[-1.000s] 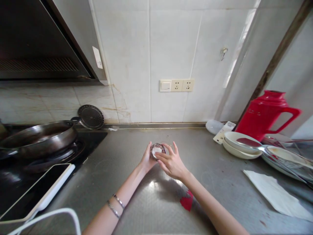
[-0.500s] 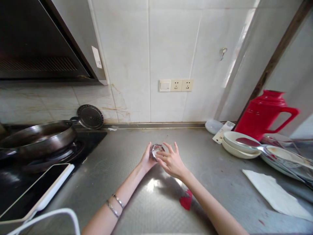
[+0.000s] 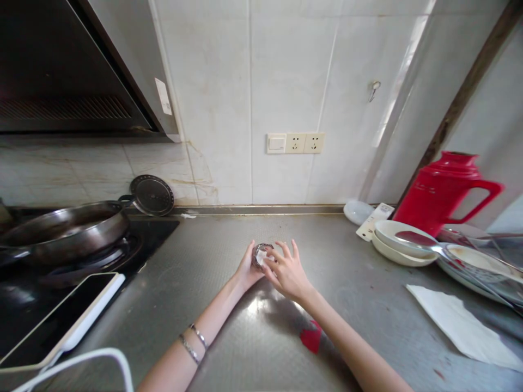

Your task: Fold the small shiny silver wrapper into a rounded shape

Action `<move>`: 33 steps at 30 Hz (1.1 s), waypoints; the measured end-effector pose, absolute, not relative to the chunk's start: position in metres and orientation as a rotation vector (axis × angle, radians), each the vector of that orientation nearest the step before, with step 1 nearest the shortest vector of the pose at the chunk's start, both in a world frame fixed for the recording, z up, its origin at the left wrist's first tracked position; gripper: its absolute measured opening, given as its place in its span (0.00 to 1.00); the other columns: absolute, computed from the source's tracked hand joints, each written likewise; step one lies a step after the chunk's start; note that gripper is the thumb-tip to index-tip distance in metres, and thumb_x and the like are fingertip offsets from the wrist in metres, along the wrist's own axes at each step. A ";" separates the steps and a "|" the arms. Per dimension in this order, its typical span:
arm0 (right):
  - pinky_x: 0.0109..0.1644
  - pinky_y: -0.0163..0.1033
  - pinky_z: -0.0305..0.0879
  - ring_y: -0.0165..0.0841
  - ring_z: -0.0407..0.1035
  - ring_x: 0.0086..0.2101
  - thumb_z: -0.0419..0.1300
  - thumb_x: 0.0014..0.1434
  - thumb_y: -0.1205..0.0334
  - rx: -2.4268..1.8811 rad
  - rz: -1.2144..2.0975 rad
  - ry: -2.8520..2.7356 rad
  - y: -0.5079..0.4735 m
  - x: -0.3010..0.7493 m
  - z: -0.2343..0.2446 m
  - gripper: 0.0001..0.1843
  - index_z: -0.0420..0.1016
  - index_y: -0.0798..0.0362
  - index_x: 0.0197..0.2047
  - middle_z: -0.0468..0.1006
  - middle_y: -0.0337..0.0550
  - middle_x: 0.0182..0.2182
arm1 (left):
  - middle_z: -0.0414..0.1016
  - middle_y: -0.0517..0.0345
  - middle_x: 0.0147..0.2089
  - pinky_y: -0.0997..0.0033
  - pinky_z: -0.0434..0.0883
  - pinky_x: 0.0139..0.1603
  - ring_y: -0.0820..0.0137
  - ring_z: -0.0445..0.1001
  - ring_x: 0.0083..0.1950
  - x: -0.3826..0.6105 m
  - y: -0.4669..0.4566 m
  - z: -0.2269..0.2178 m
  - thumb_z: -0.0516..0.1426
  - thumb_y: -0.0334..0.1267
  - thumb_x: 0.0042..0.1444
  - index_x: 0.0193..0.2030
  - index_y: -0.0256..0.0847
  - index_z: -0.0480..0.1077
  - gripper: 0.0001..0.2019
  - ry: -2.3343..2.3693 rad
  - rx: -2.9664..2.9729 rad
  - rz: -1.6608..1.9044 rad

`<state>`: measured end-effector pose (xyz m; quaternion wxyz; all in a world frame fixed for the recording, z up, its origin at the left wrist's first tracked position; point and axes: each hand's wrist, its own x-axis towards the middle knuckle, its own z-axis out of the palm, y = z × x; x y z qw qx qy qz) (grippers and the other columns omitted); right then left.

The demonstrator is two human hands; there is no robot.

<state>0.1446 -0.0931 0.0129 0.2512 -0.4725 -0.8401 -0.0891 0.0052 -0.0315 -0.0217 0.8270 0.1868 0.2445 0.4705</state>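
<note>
Cupped in my left hand (image 3: 246, 268) is a small round cup-like vessel (image 3: 255, 258) with a dark, shiny rim, its opening turned up toward me. White material (image 3: 261, 255), perhaps tissue, shows inside it. At that opening, my right hand (image 3: 288, 272) has its thumb and forefinger drawn in close, while the other fingers stay raised and apart. Whether those fingertips pinch the white material is hidden. Beneath my right forearm lies a red scrap (image 3: 311, 337) on the metal counter (image 3: 196, 245).
At left, a pan (image 3: 77, 231) sits on the stove, with a phone-like device (image 3: 61, 321) in front and a white cable (image 3: 102, 353). To the right are stacked bowls (image 3: 402, 256), a red thermos (image 3: 443, 190), a white tissue (image 3: 461, 326) and a small clear dish (image 3: 357, 211).
The fingers of my right hand have shifted slightly at the opening, and more of the white material shows. My left hand keeps its hold on the vessel.
</note>
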 end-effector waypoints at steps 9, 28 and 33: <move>0.64 0.66 0.30 0.46 0.50 0.62 0.47 0.66 0.52 -1.172 -0.143 -2.356 -0.094 0.147 0.013 0.16 0.75 0.38 0.48 0.77 0.35 0.50 | 0.77 0.52 0.28 0.69 0.70 0.34 0.67 0.75 0.28 0.008 -0.034 -0.026 0.50 0.50 0.62 0.35 0.32 0.73 0.22 0.511 0.406 0.936; 0.57 0.57 0.59 0.44 0.64 0.53 0.58 0.60 0.63 -0.926 0.234 -2.135 -0.079 0.160 0.008 0.08 0.79 0.46 0.40 0.81 0.44 0.39 | 0.77 0.48 0.29 0.68 0.68 0.26 0.65 0.74 0.25 0.001 -0.033 -0.016 0.50 0.51 0.60 0.34 0.32 0.72 0.21 0.591 0.436 0.961; 0.41 0.43 0.71 0.39 0.75 0.38 0.56 0.61 0.55 -1.012 0.522 -1.706 -0.065 0.176 0.009 0.14 0.78 0.54 0.41 0.81 0.49 0.39 | 0.78 0.39 0.33 0.66 0.69 0.24 0.56 0.77 0.32 -0.005 -0.032 -0.014 0.48 0.51 0.58 0.37 0.31 0.72 0.23 0.603 0.385 0.866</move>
